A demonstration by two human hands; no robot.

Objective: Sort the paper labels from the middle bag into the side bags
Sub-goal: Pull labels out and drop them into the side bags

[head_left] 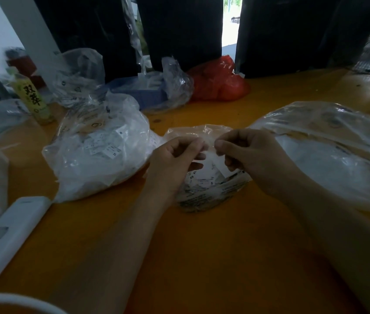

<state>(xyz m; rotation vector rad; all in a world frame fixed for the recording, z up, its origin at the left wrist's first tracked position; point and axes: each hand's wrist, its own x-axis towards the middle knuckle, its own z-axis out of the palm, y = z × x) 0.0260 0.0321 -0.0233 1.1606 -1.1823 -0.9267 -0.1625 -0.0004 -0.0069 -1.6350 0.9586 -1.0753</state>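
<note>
A small clear middle bag (204, 196) with printed paper labels lies on the orange table (202, 257). Above its mouth my left hand (175, 162) and my right hand (249, 152) meet, fingers curled, both pinching a white paper label (215, 163) between them. More labels marked XS, XL and S show inside the bag below. A large clear bag of labels (98, 152) sits to the left. Another large clear bag (328, 155) lies to the right, behind my right forearm.
A white phone-like case (9, 236) lies at the front left. A green bottle (32, 98), further clear bags (77, 75), a blue packet (143, 91) and a red bag (220, 82) line the back. Dark cloth hangs behind the table.
</note>
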